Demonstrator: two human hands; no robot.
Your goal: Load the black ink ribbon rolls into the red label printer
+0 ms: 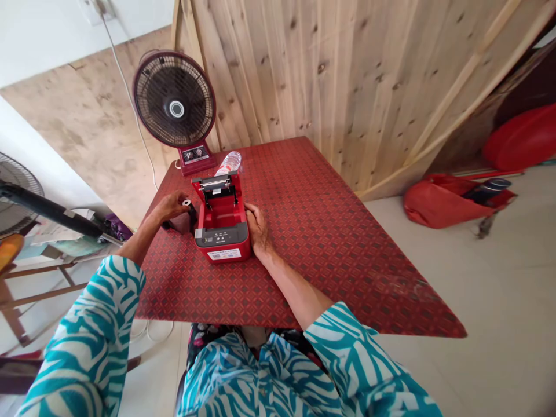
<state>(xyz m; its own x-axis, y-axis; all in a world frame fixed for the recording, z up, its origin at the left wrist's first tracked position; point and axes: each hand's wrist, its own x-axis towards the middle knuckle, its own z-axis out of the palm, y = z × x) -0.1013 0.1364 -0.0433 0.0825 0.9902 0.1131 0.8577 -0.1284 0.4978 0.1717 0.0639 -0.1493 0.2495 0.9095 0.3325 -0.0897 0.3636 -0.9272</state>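
Observation:
A red and black label printer (222, 234) stands on the table, its lid (216, 184) raised and the red compartment inside exposed. My right hand (258, 229) is pressed against the printer's right side, fingers bent along its edge. On the other side, my left hand (174, 205) has its fingers closed at a small roll with a white, ring-like end (186, 204); part of the roll is hidden. Close by, a dark object (191, 219) sits between that hand and the printer, and its kind is unclear. Behind the lid lies a clear plastic bottle (229, 163).
The table (330, 243) has a red patterned cover. A maroon desk fan (176, 107) stands at its back left corner, its cord running up the wall. Another fan (26, 197) and a wooden chair (17, 307) are at left. A red bag (434, 202) lies on the floor at right.

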